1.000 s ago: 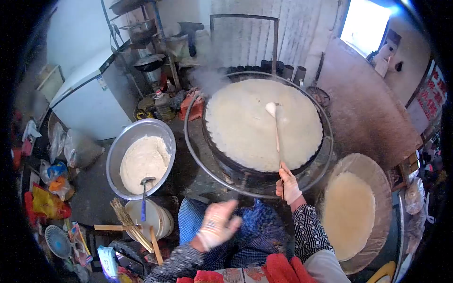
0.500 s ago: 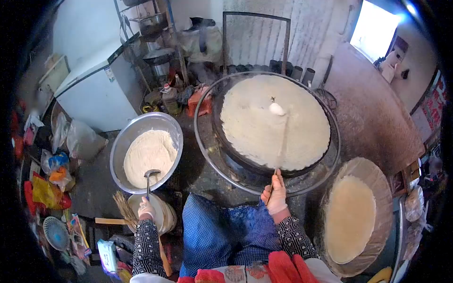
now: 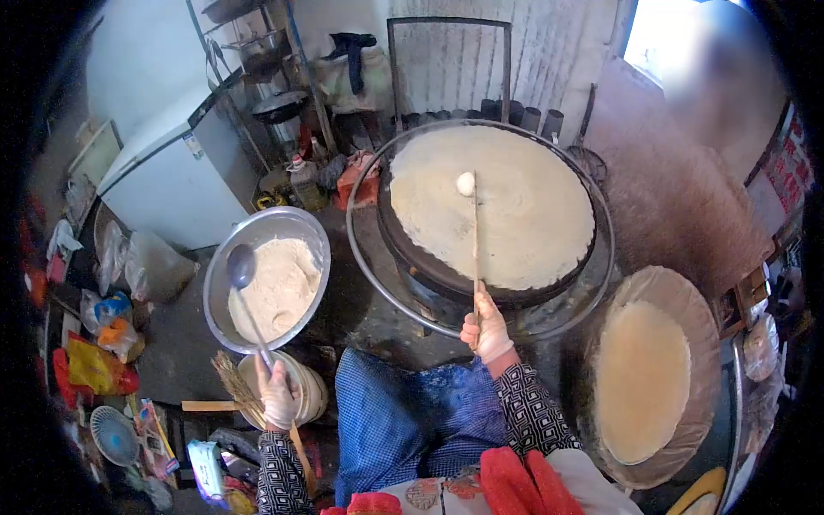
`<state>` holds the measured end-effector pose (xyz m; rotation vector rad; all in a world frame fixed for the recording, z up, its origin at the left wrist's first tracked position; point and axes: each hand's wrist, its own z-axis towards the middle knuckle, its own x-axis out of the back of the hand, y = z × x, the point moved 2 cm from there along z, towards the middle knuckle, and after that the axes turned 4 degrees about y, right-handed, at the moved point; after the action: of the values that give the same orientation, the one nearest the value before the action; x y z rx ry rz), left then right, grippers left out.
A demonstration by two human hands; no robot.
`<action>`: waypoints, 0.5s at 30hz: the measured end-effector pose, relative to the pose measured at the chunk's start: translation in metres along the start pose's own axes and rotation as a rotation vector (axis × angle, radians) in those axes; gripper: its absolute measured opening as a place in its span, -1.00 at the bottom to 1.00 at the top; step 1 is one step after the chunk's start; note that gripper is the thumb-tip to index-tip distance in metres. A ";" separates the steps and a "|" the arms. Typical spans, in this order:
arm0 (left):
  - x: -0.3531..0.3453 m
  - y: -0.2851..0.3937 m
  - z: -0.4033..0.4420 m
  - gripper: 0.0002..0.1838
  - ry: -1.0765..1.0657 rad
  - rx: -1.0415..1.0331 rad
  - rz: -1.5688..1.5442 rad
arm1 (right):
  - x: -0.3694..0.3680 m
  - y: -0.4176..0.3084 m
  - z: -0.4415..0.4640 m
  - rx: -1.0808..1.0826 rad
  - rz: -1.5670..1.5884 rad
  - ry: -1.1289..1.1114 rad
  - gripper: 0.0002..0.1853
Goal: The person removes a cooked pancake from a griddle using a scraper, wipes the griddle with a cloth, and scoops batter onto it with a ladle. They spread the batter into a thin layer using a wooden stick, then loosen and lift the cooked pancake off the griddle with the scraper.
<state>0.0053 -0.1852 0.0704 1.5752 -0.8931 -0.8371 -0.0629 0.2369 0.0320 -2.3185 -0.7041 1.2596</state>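
Note:
My left hand [image 3: 277, 395], gloved, is closed around the handle of a ladle [image 3: 242, 268]. The ladle's bowl hangs over the left side of a metal basin [image 3: 323, 249] of thick pale batter [image 3: 279, 287]. In my gloved right hand [image 3: 487, 328] is a thin wooden stick [image 3: 476, 249], its far end lying over the griddle. Beside that end, a small white lump [image 3: 465, 184] sits on a broad pale batter sheet [image 3: 532, 215]. This sheet covers most of the round dark griddle [image 3: 429, 279].
A metal ring [image 3: 354, 245] surrounds the griddle. Under my left hand stand a white bucket [image 3: 311, 386] and a straw brush [image 3: 233, 382]. On the right, a large lined basket [image 3: 704, 386] holds a pale round sheet. A white freezer [image 3: 172, 184] stands at the back left.
The ladle has lifted from the basin's front edge toward its back left. My right hand and stick have moved slightly left, and the white lump now lies farther left on the batter.

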 end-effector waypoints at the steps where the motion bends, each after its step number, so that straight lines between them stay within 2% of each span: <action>1: -0.019 0.018 -0.009 -0.25 -0.081 0.013 -0.036 | 0.004 -0.002 -0.001 -0.012 0.063 -0.027 -0.58; 2: -0.040 0.032 -0.017 -0.25 -0.162 0.029 -0.072 | 0.006 -0.003 -0.002 -0.024 0.124 -0.053 -0.58; 4: -0.091 0.049 -0.029 -0.22 -0.268 0.102 -0.158 | -0.001 0.001 -0.028 0.087 0.125 0.002 -0.60; 6: -0.137 0.059 -0.032 -0.21 -0.448 0.060 -0.063 | 0.006 0.007 -0.049 0.139 0.198 0.007 -0.60; 7: -0.161 0.060 -0.032 -0.21 -0.496 0.085 -0.050 | 0.015 0.011 -0.055 0.154 0.159 -0.086 -0.61; 8: -0.187 0.060 -0.031 -0.21 -0.546 0.110 -0.038 | 0.021 0.014 -0.062 0.136 0.162 -0.066 -0.61; 11: -0.270 0.049 -0.024 -0.23 -0.622 0.029 0.086 | 0.036 0.016 -0.080 0.072 0.168 -0.019 -0.63; 15: -0.350 0.032 -0.020 -0.25 -0.638 -0.061 0.311 | 0.045 0.009 -0.086 0.002 0.145 -0.170 -0.64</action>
<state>-0.1450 0.1281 0.1260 1.0762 -1.5040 -1.1459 0.0337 0.2479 0.0418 -2.3155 -0.5960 1.5358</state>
